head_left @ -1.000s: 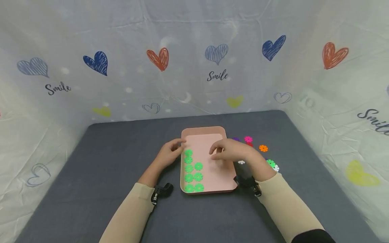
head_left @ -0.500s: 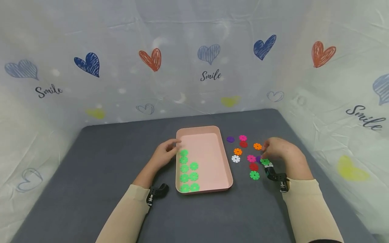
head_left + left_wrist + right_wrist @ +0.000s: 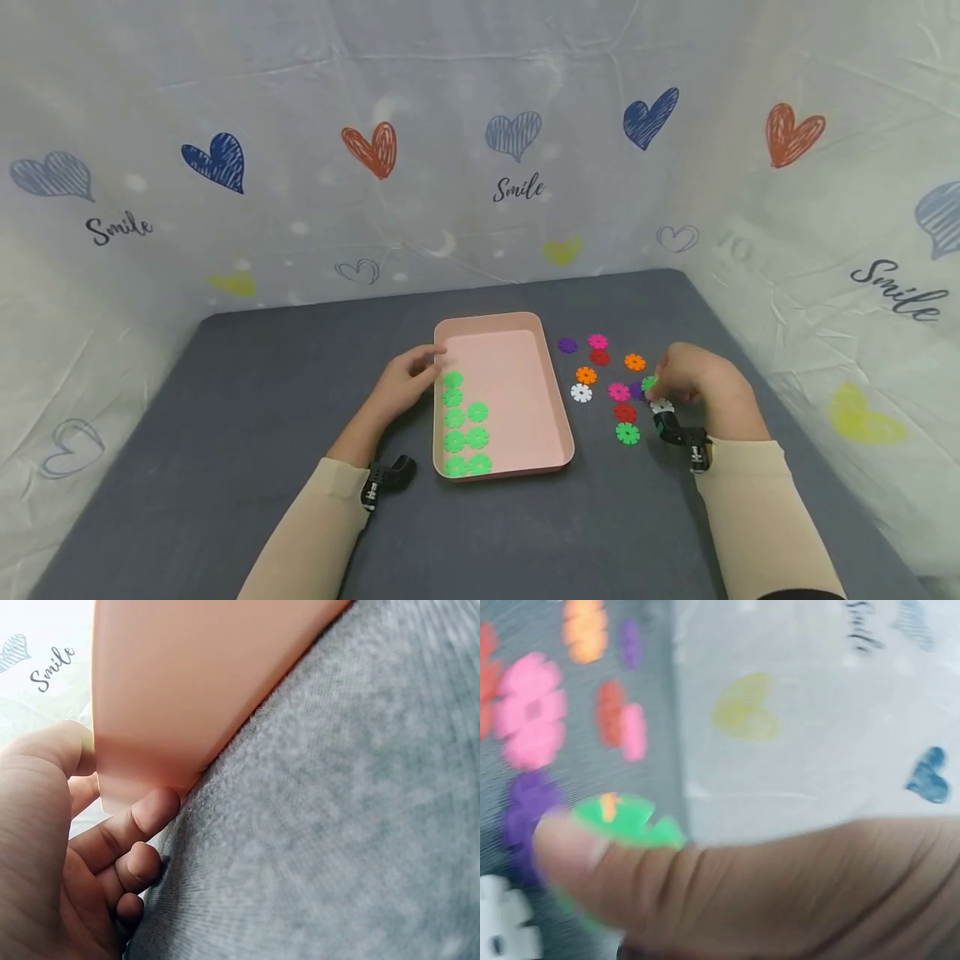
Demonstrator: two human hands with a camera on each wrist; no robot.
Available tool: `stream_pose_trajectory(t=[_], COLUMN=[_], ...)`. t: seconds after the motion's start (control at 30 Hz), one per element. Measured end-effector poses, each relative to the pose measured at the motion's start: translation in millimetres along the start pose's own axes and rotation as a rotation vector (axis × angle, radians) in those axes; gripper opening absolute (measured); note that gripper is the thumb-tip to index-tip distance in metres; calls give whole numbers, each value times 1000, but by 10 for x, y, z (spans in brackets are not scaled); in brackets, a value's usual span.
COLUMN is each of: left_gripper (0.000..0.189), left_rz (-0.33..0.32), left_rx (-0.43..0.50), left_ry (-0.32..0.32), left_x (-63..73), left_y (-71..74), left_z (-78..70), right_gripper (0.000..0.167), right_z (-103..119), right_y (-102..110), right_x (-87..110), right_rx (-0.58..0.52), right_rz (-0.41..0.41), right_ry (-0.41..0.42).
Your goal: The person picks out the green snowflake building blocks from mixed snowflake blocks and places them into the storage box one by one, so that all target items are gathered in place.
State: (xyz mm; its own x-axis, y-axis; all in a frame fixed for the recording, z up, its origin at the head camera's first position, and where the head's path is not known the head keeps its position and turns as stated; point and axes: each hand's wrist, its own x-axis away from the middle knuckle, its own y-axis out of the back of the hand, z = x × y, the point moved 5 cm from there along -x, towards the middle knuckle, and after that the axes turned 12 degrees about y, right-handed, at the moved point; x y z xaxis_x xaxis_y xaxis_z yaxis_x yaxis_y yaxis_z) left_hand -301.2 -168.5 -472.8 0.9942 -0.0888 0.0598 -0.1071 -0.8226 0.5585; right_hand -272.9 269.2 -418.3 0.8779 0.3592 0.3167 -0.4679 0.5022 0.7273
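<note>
Between the thumb and fingers of my right hand (image 3: pixel 690 372) is a green flower-shaped piece (image 3: pixel 649 383), lifted a little off the table. In the right wrist view the thumb covers part of the green piece (image 3: pixel 626 817); a purple one (image 3: pixel 529 817) and a white one (image 3: pixel 506 919) lie close by. My left hand (image 3: pixel 405 382) grips the left rim of a pink tray (image 3: pixel 517 408). The left wrist view has the thumb and a finger around the edge of the tray wall (image 3: pixel 195 667), other fingers curled below. Several green flower pieces (image 3: pixel 454 418) lie along the tray's left side.
Right of the tray, loose flower pieces lie on the grey cloth: purple (image 3: pixel 567 345), orange (image 3: pixel 587 375), white (image 3: pixel 581 392), pink (image 3: pixel 618 392), red (image 3: pixel 625 412) and green (image 3: pixel 627 433). A white sheet with printed hearts (image 3: pixel 367 150) hangs behind the table.
My right hand has moved from above the tray to the loose pieces on the right and lifted a green flower piece. The left hand has stayed at the tray's rim.
</note>
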Motion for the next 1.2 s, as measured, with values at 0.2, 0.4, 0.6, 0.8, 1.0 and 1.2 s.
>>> stream_pose_trajectory(t=[0.2, 0.4, 0.6, 0.8, 1.0, 1.2], left_gripper=[33, 34, 34, 34, 35, 35], left_rz=[-7, 16, 27, 25, 30, 27], left_rx=[-2, 3, 16, 25, 15, 7], left_ry=[-2, 7, 4, 11, 10, 2], left_x=[6, -7, -9, -3, -7, -4], left_y=[45, 24, -22, -20, -3, 7], left_z=[-3, 20, 27, 10, -12, -12], right_gripper=[42, 31, 36, 42, 38, 33], right_z=[564, 1231, 1626, 1857, 1884, 1873], right_y=[129, 35, -117, -430, -713, -927], right_x=[36, -49, -352, -748, -1078, -1240], right_rx=[-17, -157, -212, -152, -60, 38], right_rz=[-118, -141, -181, -65, 0, 49], right_ry=[201, 310, 362, 418, 456, 449])
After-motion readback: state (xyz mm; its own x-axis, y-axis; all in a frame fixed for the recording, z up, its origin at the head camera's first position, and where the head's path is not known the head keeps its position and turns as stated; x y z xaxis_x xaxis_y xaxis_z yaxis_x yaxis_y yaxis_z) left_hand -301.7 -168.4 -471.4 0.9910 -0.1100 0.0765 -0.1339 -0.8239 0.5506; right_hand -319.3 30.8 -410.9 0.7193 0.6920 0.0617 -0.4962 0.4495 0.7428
